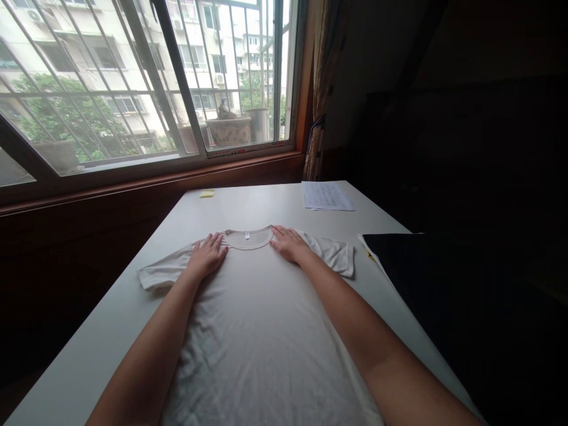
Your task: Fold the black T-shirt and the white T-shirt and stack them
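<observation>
A light-coloured short-sleeved T-shirt (257, 313) lies spread on the white table (248, 207), its neckline at the far end and a small label inside the collar. My left hand (207, 254) rests flat on the left shoulder of the shirt, fingers stretched toward the collar. On the other shoulder lies my right hand (287, 242), palm down, with its fingertips at the collar's edge. Both sleeves stick out past my hands, the left one creased. Wrinkles run across the body of the shirt, and its lower end is out of view.
Printed papers (328, 196) lie at the table's far right corner, and a yellow sticky note (207, 193) at the far left. A black sheet-like thing (444, 284) overlaps the right edge. Behind the table are a barred window (199, 83) and a tied curtain (317, 130).
</observation>
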A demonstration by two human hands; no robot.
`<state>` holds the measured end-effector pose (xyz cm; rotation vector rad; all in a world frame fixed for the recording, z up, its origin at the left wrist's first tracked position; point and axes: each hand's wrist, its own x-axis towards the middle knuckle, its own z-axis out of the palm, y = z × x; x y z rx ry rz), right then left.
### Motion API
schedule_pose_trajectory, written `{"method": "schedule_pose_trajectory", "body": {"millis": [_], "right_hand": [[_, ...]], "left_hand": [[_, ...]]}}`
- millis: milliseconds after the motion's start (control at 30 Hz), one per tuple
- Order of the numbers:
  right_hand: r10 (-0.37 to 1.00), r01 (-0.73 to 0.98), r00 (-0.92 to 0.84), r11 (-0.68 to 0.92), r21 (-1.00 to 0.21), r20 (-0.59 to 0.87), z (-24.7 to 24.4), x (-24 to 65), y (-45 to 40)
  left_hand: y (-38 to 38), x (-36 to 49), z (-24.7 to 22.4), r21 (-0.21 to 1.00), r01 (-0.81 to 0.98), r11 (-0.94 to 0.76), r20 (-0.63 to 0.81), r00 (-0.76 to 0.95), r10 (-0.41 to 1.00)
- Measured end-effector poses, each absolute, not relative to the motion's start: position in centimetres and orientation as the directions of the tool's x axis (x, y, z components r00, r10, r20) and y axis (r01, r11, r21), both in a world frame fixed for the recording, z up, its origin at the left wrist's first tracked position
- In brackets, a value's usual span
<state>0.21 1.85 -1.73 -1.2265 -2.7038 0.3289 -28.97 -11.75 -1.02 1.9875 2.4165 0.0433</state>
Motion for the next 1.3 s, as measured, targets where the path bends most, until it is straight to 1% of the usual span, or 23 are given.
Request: {"method": "schedule_pose_trajectory", "body": {"millis": [267, 1300], "right_hand": [[0.746, 0.718, -0.665, 0.652, -0.244, 0.038, -1.7, 0.0, 2.9], [0.744, 0.727, -0.668, 0.648, -0.227, -0.014, -1.6, -0.5, 5.6]], "left_hand": [[-10.6, -29.4, -0.8, 0.026, 0.98, 0.197, -0.014, -0.197, 0.98], [-8.6, -31.1, -1.4, 0.055, 0.978, 0.202, -0.005, -0.202, 0.979]]}}
